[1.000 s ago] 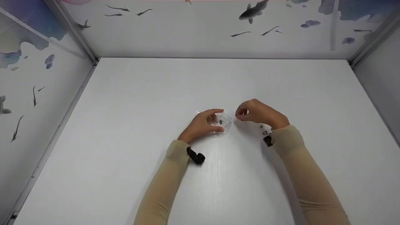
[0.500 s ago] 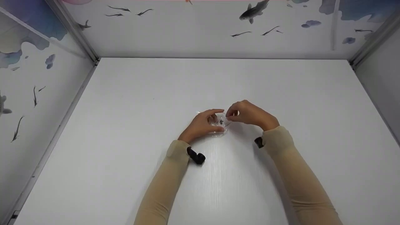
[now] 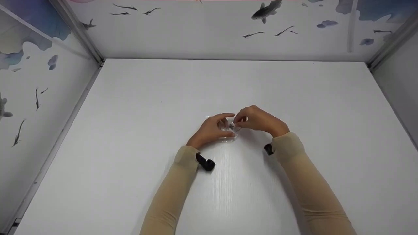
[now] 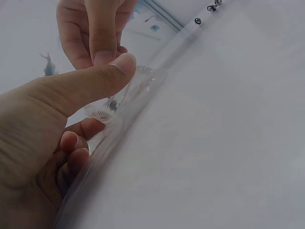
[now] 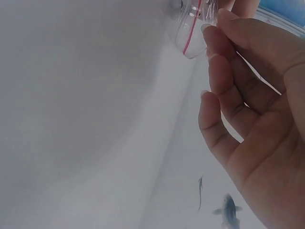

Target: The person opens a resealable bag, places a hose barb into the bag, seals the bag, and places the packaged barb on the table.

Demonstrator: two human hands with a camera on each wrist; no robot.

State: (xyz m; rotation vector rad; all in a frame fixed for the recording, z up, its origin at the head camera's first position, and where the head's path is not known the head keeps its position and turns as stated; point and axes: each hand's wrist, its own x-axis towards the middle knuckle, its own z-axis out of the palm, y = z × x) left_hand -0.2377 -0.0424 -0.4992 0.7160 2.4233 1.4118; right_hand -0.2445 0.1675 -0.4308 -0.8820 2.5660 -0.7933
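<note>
A small clear zip bag with a red seal line lies in the middle of the white table, its mouth facing right. My left hand holds it, thumb and forefinger spread at the mouth. Inside sits a small dark metal piece, too small to name. At the mouth, my right hand has its thumb and forefinger drawn together, the tips touching or very near the bag. Whatever may be between those tips is hidden. The right hand's other fingers curl loosely.
Several small shiny metal pieces lie on the table beyond the bag in the left wrist view. The right forearm hides them in the head view. White panels printed with fish border the table at the back and sides.
My right hand has moved left from beside the bag to its mouth, its wrist now covering the loose metal pieces. The left hand and the bag have stayed put.
</note>
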